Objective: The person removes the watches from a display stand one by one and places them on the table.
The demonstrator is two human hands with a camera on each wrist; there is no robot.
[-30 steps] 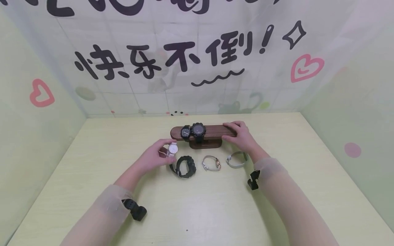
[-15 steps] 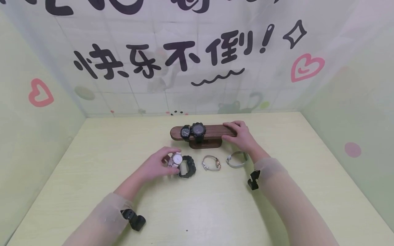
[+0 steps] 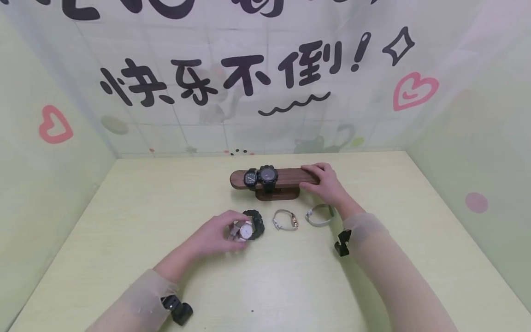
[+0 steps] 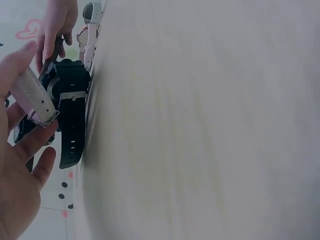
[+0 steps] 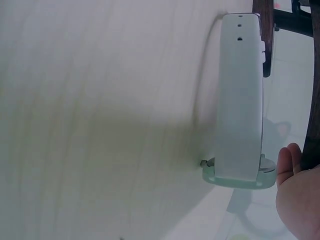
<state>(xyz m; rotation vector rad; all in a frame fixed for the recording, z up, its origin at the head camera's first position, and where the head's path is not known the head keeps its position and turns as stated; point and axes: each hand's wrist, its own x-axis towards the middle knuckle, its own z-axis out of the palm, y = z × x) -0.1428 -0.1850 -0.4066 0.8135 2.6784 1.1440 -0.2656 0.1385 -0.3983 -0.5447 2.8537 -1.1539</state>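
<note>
In the head view my left hand pinches a white-strapped wristwatch with a round pale dial between thumb and fingers. It is held just over a black chunky watch, hiding part of it. The left wrist view shows the white strap with its buckle beside the fingers, and the black strap beyond. My right hand grips the right end of a dark wooden watch stand. Two black watches, a squarish one and a round one, sit on the stand's left half.
On the pale table, a light watch with a rose-gold case lies right of the black one. Further right, under my right forearm, is another pale-strapped watch; its strap fills much of the right wrist view. Printed walls enclose the table.
My left hand has moved from near the stand's left end toward me and slightly right, carrying the white-strapped wristwatch over the black watch. My right hand stays on the stand.
</note>
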